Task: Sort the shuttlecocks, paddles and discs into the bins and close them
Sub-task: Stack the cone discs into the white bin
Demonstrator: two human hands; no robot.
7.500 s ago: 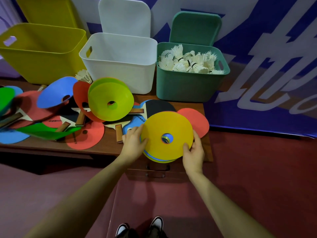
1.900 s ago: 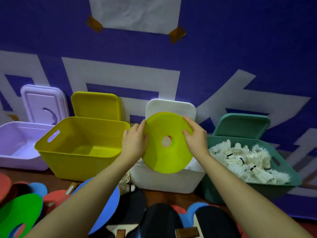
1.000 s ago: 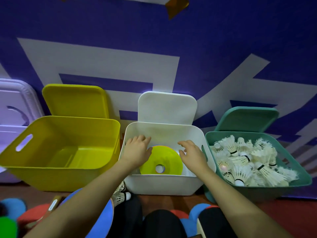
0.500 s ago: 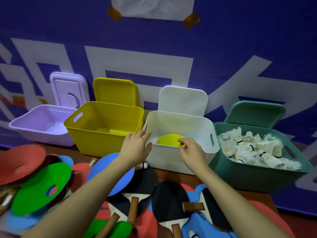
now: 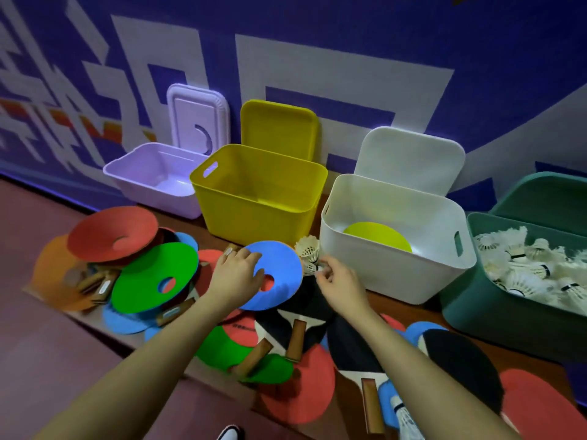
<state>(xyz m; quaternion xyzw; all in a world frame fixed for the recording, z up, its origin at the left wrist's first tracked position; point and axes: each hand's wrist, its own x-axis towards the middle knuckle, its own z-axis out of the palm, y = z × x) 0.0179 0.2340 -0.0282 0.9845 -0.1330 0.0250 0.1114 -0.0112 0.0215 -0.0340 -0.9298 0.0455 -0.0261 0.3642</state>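
My left hand (image 5: 236, 276) lies on the left part of a tilted blue disc (image 5: 279, 281), thumb on its face near the hole, gripping it. My right hand (image 5: 338, 279) pinches the cork of a white shuttlecock (image 5: 309, 267) lying in front of the white bin (image 5: 390, 262); a second shuttlecock (image 5: 307, 247) sits just behind it. A yellow-green disc (image 5: 378, 236) lies inside the white bin. The green bin (image 5: 467, 300) at the right holds several shuttlecocks (image 5: 524, 268). Red (image 5: 112, 233) and green (image 5: 152, 281) discs and several paddles (image 5: 317, 309) cover the table.
An empty yellow bin (image 5: 254, 201) and a lilac bin (image 5: 152, 176) stand left of the white one. Each bin's lid leans on the blue wall behind it. Another shuttlecock (image 5: 403, 417) lies at the table's front edge by my right forearm. Red floor lies to the left.
Both hands left the white bin after dropping the yellow-green disc there and came down to the table. The left one took the blue disc, the right one a shuttlecock. My view swung left.
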